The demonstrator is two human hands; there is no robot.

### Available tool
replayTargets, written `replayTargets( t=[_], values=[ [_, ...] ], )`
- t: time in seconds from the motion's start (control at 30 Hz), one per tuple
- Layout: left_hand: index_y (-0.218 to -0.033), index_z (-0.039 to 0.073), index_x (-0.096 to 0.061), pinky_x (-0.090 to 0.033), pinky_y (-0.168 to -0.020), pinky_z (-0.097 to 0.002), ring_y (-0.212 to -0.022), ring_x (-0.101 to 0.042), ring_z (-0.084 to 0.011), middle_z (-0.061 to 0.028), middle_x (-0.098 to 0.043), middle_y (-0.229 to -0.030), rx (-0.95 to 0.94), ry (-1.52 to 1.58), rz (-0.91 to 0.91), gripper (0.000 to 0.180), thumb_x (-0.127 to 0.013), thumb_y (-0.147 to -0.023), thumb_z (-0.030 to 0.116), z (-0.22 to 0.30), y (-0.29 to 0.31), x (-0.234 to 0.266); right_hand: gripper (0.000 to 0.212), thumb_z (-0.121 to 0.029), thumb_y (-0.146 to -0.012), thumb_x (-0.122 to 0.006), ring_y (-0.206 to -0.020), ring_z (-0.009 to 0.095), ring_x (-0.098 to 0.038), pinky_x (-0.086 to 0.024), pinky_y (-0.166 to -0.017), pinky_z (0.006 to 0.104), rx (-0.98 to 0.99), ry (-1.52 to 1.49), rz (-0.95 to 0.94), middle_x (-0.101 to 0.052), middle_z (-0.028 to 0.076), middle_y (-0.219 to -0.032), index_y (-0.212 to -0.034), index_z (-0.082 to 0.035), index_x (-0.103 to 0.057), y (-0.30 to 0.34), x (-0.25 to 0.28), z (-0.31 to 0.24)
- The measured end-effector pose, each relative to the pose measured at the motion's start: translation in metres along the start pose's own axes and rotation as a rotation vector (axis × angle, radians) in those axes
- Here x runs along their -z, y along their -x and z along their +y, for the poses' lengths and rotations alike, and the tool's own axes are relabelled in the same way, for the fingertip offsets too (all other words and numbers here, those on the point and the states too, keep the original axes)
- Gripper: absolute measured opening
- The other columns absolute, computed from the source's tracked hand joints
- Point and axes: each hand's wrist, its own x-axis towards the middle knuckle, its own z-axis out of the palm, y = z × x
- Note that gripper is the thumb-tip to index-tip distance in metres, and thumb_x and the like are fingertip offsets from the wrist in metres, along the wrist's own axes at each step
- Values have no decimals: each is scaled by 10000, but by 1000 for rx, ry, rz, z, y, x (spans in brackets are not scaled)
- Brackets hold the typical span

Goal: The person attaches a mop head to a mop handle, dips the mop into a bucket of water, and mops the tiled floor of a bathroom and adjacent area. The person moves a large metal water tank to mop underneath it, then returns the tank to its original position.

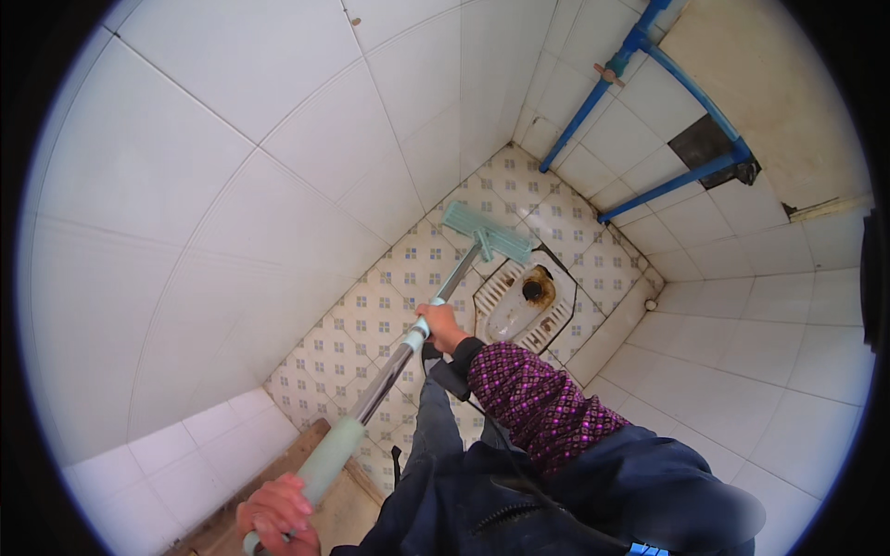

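A flat mop (383,382) with a silver pole and pale green grips slants from the lower left up to the middle of the floor. My left hand (278,515) is wrapped round the thick green grip close to its lower end. Farther along the pole, my right hand (441,327) closes round it beside a green collar. The mop's pale green rectangular head (488,233) rests on the patterned floor just beyond the squat toilet, and its underside is hidden. The white squat toilet (501,324) has ribbed foot rests and brown stains round its drain hole.
White tiled walls (306,176) close in on the left and right. Blue pipes (579,116) with a valve run down the far right wall beside a dark square opening (706,148). A worn wooden board (250,491) lies at the lower left. My legs (436,422) stand near the toilet.
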Motion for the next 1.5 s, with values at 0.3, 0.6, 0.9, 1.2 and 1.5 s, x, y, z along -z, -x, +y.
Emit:
replayTargets(
  t=[0.3,0.6,0.9,1.2,1.5],
  values=[
    [-603,138,-321,-425,-749,-438,-564,-409,-181,-9,-336,-520,25,-99,180,339,-406,-915,243,70,102,3,428,-137,-727,-645,-599,242,-583,-492,-411,387,-251,41,-89,-531,169,-815,-963,94,-373,106,36,59],
    [-628,49,-450,-480,-737,-472,-556,-568,-234,-103,-569,-587,-341,35,-101,257,-532,-846,157,31,84,-8,238,-135,-701,-650,-575,210,-535,-438,-422,381,115,27,-32,-521,100,-688,-786,25,-496,61,58,-3],
    [-647,72,-428,-483,-695,-453,-508,-541,-207,-67,-531,-545,-211,159,50,330,-485,-895,282,-42,80,17,219,-147,-720,-616,-474,205,-504,-409,-374,361,17,-23,-120,-484,72,-632,-799,-8,-467,8,30,30],
    [-637,131,-369,-412,-641,-367,-455,-418,-153,-12,-419,-498,-59,73,298,375,-332,-959,321,25,152,131,221,-190,-725,-617,-543,184,-519,-467,-447,365,-222,321,-92,-505,66,-678,-830,-47,-486,137,-7,164],
    [-632,114,-375,-444,-613,-378,-450,-448,-165,-24,-431,-490,-124,164,422,358,-409,-933,306,52,181,180,173,-154,-764,-605,-587,205,-535,-495,-525,344,-368,436,-150,-503,72,-691,-841,-48,-493,160,-26,170]
  ],
)
